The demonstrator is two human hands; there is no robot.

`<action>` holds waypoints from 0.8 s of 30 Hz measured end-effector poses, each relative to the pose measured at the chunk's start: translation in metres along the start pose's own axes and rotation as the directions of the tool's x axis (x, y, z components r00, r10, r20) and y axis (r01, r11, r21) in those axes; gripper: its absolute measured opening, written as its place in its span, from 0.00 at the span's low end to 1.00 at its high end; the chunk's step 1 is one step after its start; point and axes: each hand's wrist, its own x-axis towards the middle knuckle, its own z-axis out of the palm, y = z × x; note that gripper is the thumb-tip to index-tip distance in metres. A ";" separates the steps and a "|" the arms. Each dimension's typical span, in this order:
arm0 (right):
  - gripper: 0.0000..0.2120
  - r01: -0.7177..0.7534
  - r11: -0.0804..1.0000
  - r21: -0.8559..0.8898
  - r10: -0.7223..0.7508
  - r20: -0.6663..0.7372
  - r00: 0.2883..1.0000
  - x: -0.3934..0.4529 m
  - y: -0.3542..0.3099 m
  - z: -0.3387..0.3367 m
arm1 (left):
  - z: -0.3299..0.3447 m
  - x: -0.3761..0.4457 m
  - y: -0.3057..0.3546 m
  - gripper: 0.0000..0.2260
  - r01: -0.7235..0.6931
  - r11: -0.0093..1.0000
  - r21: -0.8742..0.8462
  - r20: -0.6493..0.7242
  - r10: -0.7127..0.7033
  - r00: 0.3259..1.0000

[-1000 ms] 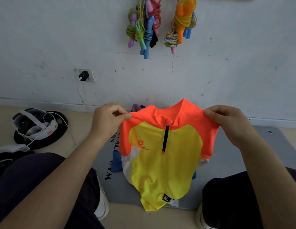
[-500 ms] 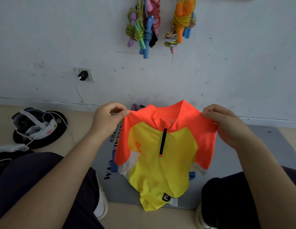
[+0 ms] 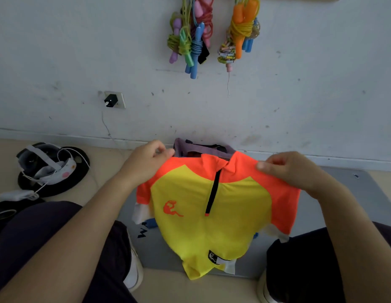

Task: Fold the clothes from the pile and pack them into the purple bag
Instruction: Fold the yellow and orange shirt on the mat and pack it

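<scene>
I hold up a small yellow and orange zip-neck shirt [image 3: 212,217] by its shoulders, front facing me. My left hand [image 3: 144,162] pinches the left shoulder and my right hand [image 3: 292,171] pinches the right shoulder. The shirt slopes down towards me over a grey mat [image 3: 334,206], its hem near the mat's front edge. Behind its collar the open top of the purple bag [image 3: 190,146] shows against the wall. A bit of blue cloth [image 3: 152,223] peeks out under the shirt's left side; the pile beneath is otherwise hidden.
My knees in dark trousers frame the mat on both sides. A headset with white straps [image 3: 48,167] lies on a black disc at the left. Coloured jump ropes [image 3: 196,36] hang on the wall above; a charger [image 3: 111,100] sits in the socket.
Both hands have lowered the shirt and tipped it flatter towards the mat. The purple bag's top now shows behind the collar.
</scene>
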 end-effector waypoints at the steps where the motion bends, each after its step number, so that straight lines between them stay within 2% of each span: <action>1: 0.29 -0.058 0.993 -0.099 0.071 0.136 0.988 -0.002 0.003 -0.002 | -0.003 0.000 0.000 0.20 0.041 0.998 0.039 0.111 -0.045 0.993; 2: 0.31 -0.081 0.985 -0.152 0.116 0.237 0.965 -0.003 0.006 -0.004 | -0.008 -0.001 -0.001 0.28 0.073 0.993 0.089 0.250 -0.093 0.964; 3: 0.32 -0.081 0.987 -0.137 0.118 0.293 0.949 -0.004 0.010 -0.005 | -0.012 -0.004 -0.001 0.32 0.094 0.988 0.120 0.402 -0.135 0.905; 5: 0.28 -0.065 0.995 0.069 0.041 0.304 0.952 -0.004 0.014 -0.006 | -0.016 -0.011 -0.002 0.34 0.161 0.984 0.075 0.611 -0.173 0.773; 6: 0.25 -0.039 0.981 0.192 -0.016 0.279 0.960 -0.005 0.013 -0.005 | -0.016 -0.011 -0.003 0.33 0.212 0.977 -0.028 0.636 -0.146 0.758; 8: 0.22 -0.019 0.917 0.399 -0.069 0.204 0.977 -0.002 0.014 0.001 | -0.012 -0.011 -0.003 0.25 0.279 0.917 -0.286 0.574 -0.069 0.816; 10: 0.23 -0.029 0.879 0.476 -0.043 0.138 0.989 0.000 0.011 0.010 | -0.005 -0.009 0.000 0.19 0.287 0.857 -0.429 0.492 -0.045 0.870; 13: 0.24 -0.031 0.907 0.420 -0.037 0.151 0.988 -0.002 0.003 0.017 | 0.004 -0.009 0.003 0.17 0.230 0.897 -0.378 0.409 -0.060 0.910; 15: 0.25 -0.076 0.939 0.334 -0.020 0.275 0.961 -0.006 -0.004 0.012 | 0.003 -0.008 0.003 0.20 0.168 0.937 -0.307 0.344 -0.055 0.937; 16: 0.21 -0.075 0.970 0.232 -0.018 0.374 0.927 -0.009 -0.006 0.008 | -0.002 -0.008 0.004 0.24 0.151 0.954 -0.259 0.374 -0.045 0.926; 17: 0.19 -0.065 0.993 0.104 0.009 0.468 0.883 -0.011 -0.009 0.005 | -0.008 -0.010 0.006 0.27 0.141 0.971 -0.192 0.453 -0.039 0.891; 18: 0.20 -0.051 0.998 -0.023 0.056 0.530 0.846 -0.013 -0.009 0.002 | -0.015 -0.012 0.007 0.30 0.133 0.985 -0.110 0.549 -0.052 0.834; 20: 0.24 -0.051 0.985 -0.163 0.132 0.542 0.830 -0.016 -0.009 -0.007 | -0.028 -0.014 0.008 0.34 0.130 0.991 0.027 0.676 -0.114 0.728; 21: 0.24 -0.046 0.987 -0.155 0.121 0.518 0.847 -0.017 -0.011 -0.013 | -0.036 -0.014 0.008 0.34 0.138 0.989 0.045 0.683 -0.132 0.719; 22: 0.22 -0.014 0.993 -0.117 0.070 0.493 0.867 -0.018 -0.013 -0.020 | -0.045 -0.014 0.009 0.33 0.153 0.988 0.027 0.663 -0.132 0.737; 24: 0.16 0.043 0.997 0.071 -0.068 0.400 0.914 -0.021 -0.022 -0.037 | -0.063 -0.009 0.015 0.29 0.166 0.983 -0.078 0.589 -0.089 0.804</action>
